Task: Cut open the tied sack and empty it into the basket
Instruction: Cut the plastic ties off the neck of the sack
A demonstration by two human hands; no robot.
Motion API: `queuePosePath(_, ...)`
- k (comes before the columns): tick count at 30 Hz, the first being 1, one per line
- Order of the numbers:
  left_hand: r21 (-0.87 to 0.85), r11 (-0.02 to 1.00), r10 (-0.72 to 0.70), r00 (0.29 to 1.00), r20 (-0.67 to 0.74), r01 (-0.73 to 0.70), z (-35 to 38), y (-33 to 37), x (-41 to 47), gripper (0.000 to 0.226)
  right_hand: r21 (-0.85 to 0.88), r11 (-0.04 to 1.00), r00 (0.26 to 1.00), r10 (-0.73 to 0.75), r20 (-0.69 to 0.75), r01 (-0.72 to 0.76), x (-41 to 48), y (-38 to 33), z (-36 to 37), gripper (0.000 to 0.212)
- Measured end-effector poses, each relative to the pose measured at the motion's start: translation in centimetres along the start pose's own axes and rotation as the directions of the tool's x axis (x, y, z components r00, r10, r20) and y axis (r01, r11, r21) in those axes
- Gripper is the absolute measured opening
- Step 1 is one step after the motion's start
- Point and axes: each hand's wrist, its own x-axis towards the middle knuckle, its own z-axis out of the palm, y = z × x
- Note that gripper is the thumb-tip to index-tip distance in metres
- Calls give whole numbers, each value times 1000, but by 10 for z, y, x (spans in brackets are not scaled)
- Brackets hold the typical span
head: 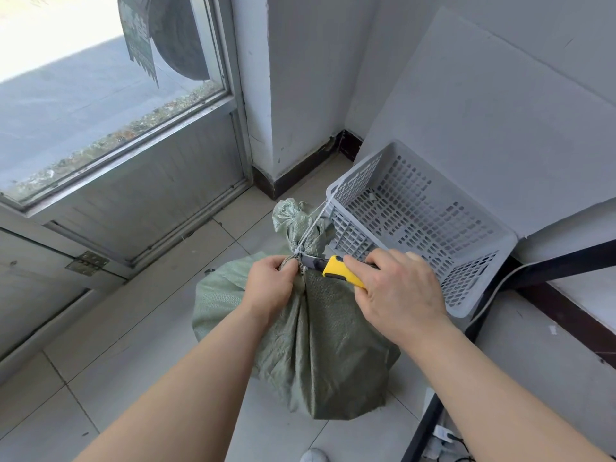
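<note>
A green woven sack (310,341) stands on the tiled floor, its neck bunched and bound with a white string (308,233). My left hand (270,285) pinches the neck just below the tie. My right hand (396,291) grips a yellow utility knife (336,266), its blade tip touching the tie from the right. Beyond the sack, a grey perforated plastic basket (480,285) sits tilted toward me; apart from a small scrap, nothing shows inside it. The string's loose end runs up toward the basket's near left corner.
A metal-framed glass door (110,135) stands at the left. A white wall corner with dark skirting (293,171) lies behind the sack. A white panel (483,128) leans behind the basket. A dark frame and cable (493,288) run along the right.
</note>
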Motion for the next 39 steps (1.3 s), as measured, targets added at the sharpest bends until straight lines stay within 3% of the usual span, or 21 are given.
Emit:
queuePosePath(16, 19, 1000, 4, 999, -48, -3, 2, 3, 4, 32, 25, 997, 998, 66, 13, -66, 0, 5, 0, 35)
queuePosePath(30, -18, 1000, 17, 998, -59, -18, 10, 6, -2, 21, 53, 988, 988, 146, 47, -148, -5, 1, 0, 38)
queuePosePath(39, 147, 987, 92, 987, -129, -73, 23, 5, -7, 24, 0, 977, 974, 211, 82, -211, 1, -8, -1, 30)
